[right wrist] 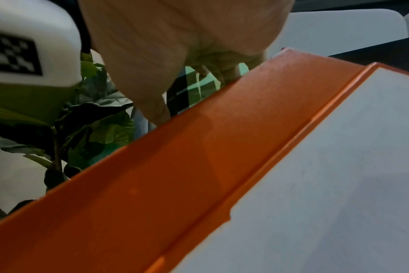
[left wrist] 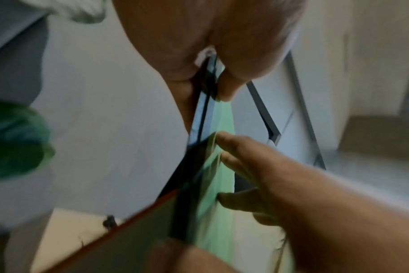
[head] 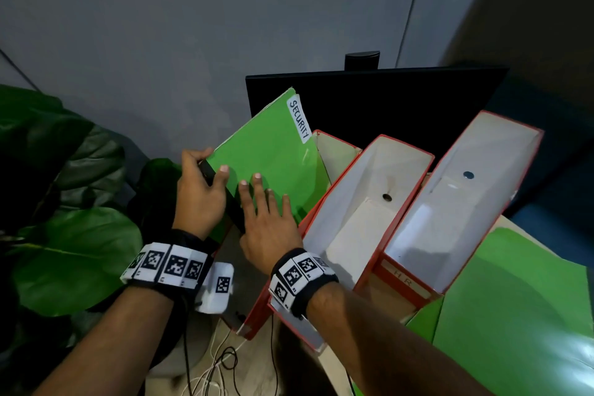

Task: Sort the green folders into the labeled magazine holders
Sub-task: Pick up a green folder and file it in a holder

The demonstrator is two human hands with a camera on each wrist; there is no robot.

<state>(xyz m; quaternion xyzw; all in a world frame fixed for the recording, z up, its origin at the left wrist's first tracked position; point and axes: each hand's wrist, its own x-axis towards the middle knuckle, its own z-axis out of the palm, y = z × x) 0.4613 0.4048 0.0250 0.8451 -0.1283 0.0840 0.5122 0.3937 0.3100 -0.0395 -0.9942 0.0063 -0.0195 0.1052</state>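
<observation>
A green folder point(head: 273, 151) labelled SECURITY stands tilted in the leftmost red magazine holder point(head: 334, 151), its top corner leaning back to the right. My left hand point(head: 205, 177) grips the folder's left edge, thumb on the front face. My right hand point(head: 263, 202) lies flat on that face with straight fingers. In the left wrist view the left hand point(left wrist: 213, 86) pinches the thin folder point(left wrist: 222, 194) while the right hand's fingers point(left wrist: 243, 155) touch its side. In the right wrist view the folder point(right wrist: 199, 86) shows only as a sliver past the palm, above the red holder wall point(right wrist: 199, 166).
Two more red holders, the middle one point(head: 414, 157) and the right one point(head: 533, 141) with an HR label, stand open with white insides. More green folders point(head: 514, 292) lie at lower right. A black monitor point(head: 385, 100) stands behind, a leafy plant point(head: 70, 235) to the left, cables point(head: 218, 363) below.
</observation>
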